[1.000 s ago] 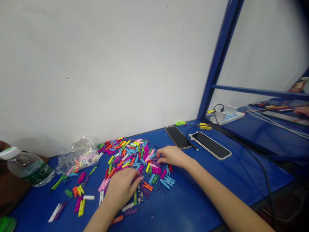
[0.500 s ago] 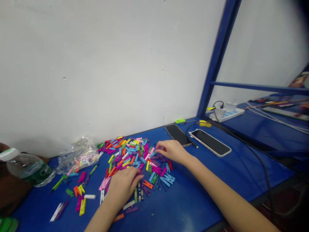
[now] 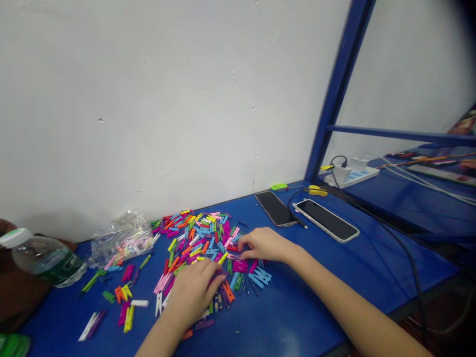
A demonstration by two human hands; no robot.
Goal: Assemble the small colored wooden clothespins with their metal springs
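We record a heap of small multicoloured wooden clothespins (image 3: 199, 235) on the blue tabletop (image 3: 308, 297); left hand (image 3: 191, 292), nearer its middle, and right hand (image 3: 264, 244) lie apart at its near edge, any grip unclear

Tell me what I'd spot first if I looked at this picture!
A big heap of rainbow clothespins in the middle of the blue table catches the eye first. The left hand presses into its near side, and the right hand touches its right side. Two phones lie beyond, near the wall.
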